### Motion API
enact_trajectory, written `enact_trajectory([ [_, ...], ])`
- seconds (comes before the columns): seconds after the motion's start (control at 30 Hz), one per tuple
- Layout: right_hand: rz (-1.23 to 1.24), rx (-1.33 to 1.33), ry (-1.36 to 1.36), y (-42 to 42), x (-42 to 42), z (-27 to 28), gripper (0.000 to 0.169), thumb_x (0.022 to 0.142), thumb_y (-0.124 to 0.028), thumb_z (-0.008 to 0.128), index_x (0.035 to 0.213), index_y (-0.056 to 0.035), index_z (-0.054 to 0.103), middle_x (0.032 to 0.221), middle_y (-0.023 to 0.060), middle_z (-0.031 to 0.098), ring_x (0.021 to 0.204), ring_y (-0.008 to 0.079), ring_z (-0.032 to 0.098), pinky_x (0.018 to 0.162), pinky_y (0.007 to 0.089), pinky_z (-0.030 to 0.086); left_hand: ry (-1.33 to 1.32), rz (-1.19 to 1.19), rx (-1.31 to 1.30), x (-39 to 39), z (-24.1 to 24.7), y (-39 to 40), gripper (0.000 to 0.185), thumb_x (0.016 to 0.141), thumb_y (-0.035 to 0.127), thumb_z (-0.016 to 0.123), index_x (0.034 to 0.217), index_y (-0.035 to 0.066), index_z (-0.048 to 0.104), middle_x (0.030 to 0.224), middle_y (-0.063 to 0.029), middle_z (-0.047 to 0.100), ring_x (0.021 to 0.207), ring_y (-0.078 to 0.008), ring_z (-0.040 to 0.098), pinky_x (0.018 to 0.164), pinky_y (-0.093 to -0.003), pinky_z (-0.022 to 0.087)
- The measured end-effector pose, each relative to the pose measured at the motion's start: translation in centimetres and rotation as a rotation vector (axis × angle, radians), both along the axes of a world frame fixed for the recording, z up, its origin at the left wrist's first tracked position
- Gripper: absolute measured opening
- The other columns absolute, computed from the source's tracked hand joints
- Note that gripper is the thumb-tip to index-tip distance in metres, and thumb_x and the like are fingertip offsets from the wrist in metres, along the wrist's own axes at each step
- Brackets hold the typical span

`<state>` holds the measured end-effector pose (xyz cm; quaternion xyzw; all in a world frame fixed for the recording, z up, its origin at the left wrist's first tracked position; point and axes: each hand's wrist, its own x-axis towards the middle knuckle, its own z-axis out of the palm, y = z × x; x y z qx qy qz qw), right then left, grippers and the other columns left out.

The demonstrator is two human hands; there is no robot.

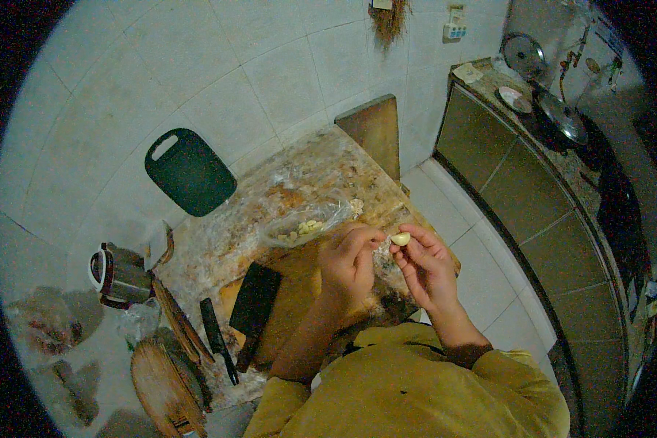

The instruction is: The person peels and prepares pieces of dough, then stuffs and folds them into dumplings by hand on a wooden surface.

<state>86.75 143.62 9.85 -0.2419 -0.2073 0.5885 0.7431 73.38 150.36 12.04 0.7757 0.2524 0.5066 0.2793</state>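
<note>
Between the thumb and fingers of my right hand (pixel 424 263) is a pale garlic clove (pixel 400 239). My left hand (pixel 355 257) is just beside it, thumb and fingertips bent together; whether a scrap of skin is between them cannot be made out. Beyond my left hand, a clear plastic bag (pixel 334 214) on the table holds several peeled cloves (pixel 309 226). Pale skins (pixel 357 206) lie near the bag's right end. Under my left forearm is a wooden cutting board (pixel 293 290), with a dark cleaver (pixel 256 298) lying on its left part.
A narrow knife (pixel 214 331) lies left of the cleaver. A green cutting board (pixel 191 172) leans on the tiled wall, and a wooden board (pixel 372 134) stands at the table's far corner. Wooden boards (pixel 161 383) and an appliance (pixel 121 276) are at left. A counter (pixel 487 82) with lidded pans curves along the right.
</note>
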Motion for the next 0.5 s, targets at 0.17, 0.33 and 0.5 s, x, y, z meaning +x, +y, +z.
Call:
enact_trajectory([
  [0.17, -0.14, -0.029, -0.244, 0.02, -0.38, 0.0, 0.026, 0.085, -0.002, 0.059, 0.111, 0.0027, 0.057, 0.1, 0.0115, 0.063, 0.091, 0.0174, 0.06, 0.082, 0.0283, 0.049, -0.051, 0.035, 0.082, 0.85, 1.24, -0.97, 0.017, 0.075, -0.003, 0.065, 0.09, 0.002, 0.061, 0.084, -0.0118, 0.061, 0.073, -0.027, 0.061, 0.065, -0.0334, 0.049],
  [0.33, -0.284, -0.089, -0.571, -0.1, -0.38, -0.34, 0.026, 0.084, -0.001, 0.061, 0.109, 0.0035, 0.057, 0.1, 0.0107, 0.063, 0.094, 0.0177, 0.06, 0.082, 0.029, 0.049, 0.023, 0.003, 0.111, 0.57, 1.1, -0.65, 0.019, 0.074, -0.002, 0.067, 0.091, 0.002, 0.061, 0.084, -0.0115, 0.06, 0.073, -0.026, 0.061, 0.063, -0.0324, 0.049],
  [0.5, -0.214, -0.102, -0.518, -0.12, -0.03, -0.45, 0.026, 0.083, -0.001, 0.061, 0.108, 0.0037, 0.057, 0.102, 0.0109, 0.062, 0.093, 0.0182, 0.06, 0.083, 0.0291, 0.049, 0.023, -0.044, 0.15, 0.42, 1.76, -0.43, 0.02, 0.073, -0.005, 0.065, 0.091, 0.003, 0.061, 0.085, -0.0108, 0.061, 0.074, -0.0252, 0.061, 0.064, -0.032, 0.05],
])
